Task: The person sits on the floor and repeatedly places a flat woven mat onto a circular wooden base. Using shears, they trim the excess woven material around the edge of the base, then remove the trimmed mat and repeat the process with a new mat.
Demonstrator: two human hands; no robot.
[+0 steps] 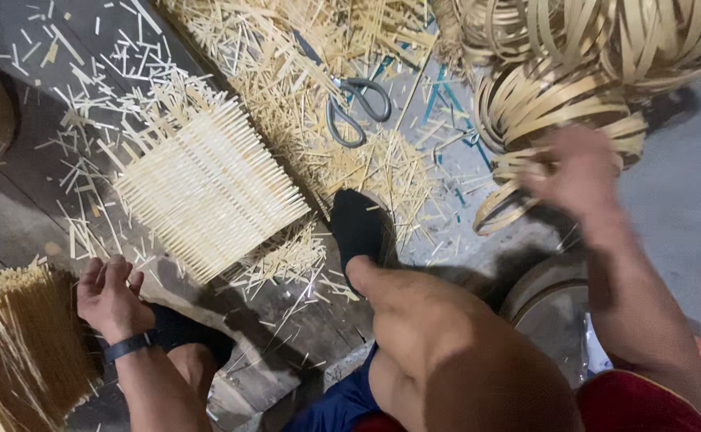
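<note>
The right hand (pixel 578 172), blurred, reaches into coiled bamboo strips (pixel 550 104); whether it grips cannot be told. The left hand (pixel 109 294) rests loosely curled, holding nothing, near one woven mat (pixel 206 188) whose slats run lower-left to upper-right. One pair of scissors (pixel 354 104) lies among the scraps.

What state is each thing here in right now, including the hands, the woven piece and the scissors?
Left hand: open, empty, resting by the woven mat's edge.
Right hand: blurred, reaching into the coiled strips; grip unclear.
Woven mat: flat on the floor, stick ends jutting out.
Scissors: lying partly open.
Coiled strips: wound in loops.
Offcuts: scattered.
</note>
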